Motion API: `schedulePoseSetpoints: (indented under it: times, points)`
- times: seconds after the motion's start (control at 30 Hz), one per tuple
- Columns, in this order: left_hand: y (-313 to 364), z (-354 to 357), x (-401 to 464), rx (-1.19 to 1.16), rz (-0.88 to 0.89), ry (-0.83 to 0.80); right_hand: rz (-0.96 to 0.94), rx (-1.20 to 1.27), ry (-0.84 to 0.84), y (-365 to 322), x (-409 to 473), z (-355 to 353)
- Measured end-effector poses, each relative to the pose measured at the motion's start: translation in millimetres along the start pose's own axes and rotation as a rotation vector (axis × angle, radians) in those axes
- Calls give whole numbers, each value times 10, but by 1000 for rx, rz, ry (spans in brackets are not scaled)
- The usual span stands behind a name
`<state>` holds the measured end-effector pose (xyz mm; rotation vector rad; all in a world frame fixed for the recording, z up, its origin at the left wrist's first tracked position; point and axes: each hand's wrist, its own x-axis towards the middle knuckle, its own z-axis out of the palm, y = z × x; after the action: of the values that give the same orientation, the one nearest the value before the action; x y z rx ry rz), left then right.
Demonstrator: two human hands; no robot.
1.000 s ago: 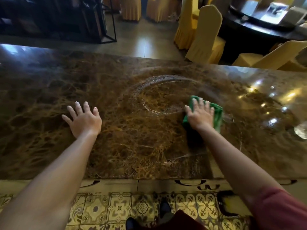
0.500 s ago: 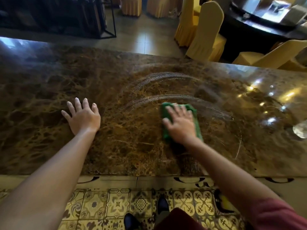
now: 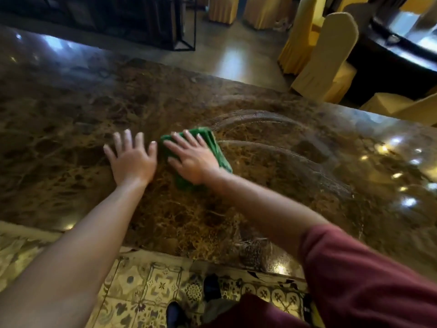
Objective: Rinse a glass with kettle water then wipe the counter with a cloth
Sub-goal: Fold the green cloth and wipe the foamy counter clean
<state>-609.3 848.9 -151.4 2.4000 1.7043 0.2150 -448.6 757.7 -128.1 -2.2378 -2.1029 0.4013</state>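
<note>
At mid-frame our right hand (image 3: 192, 160) presses flat on the folded green cloth (image 3: 218, 150), fingers spread, not gripping. Our left hand (image 3: 132, 159) lies just left of it, fingers splayed on the marble counter (image 3: 71, 129). Wet arcs (image 3: 272, 147) curve toward the right of the frame (streaks may dry in). Risks: the cloth could slip from under the palm or bump our left fingers. We see no glass.

Banquet restaurant, marble counter (image 3: 71, 119), yellow-covered chairs (image 3: 328, 58), patterned tiles (image 3: 151, 287)
</note>
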Motion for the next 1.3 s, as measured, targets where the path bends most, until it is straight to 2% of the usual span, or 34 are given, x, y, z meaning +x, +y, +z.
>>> schedulePoseSetpoints:
  times: [0.03, 0.1, 0.17, 0.33, 0.43, 0.6, 0.83, 0.97, 1.1, 1.17, 1.3]
  points:
    - [-9, -19, 2, 63, 32, -34, -7, -1, -14, 93, 153, -70]
    - [82, 4, 41, 93, 117, -30, 174, 2, 24, 537, 301, -255]
    - [105, -19, 91, 95, 85, -37, 354, 60, 69, 1096, 381, -429]
    - [127, 29, 48, 115, 73, -30, 793, 117, 127, 2382, -250, -577]
    - [154, -36, 55, 132, 71, -65, 969, 163, 149, 2642, -727, -569]
    - [155, -98, 98, 208, 117, -95, 1034, 200, 169, 2435, -1410, -369]
    - [671, -73, 204, 112, 219, -76, 850, 103, 180, 1551, -2049, 47]
    - [579, -123, 377, 88, 164, -92, 996, 168, 229, 1944, -1974, -46]
    - [140, -91, 368, 108, -71, -99, 1148, 214, 258, 2735, -1710, -305]
    - [129, -31, 284, 91, -67, -65, 1198, 206, 258, 3023, -1602, -438]
    - [128, 19, 384, 103, -60, -26, 1151, 212, 198, 3289, -860, -620]
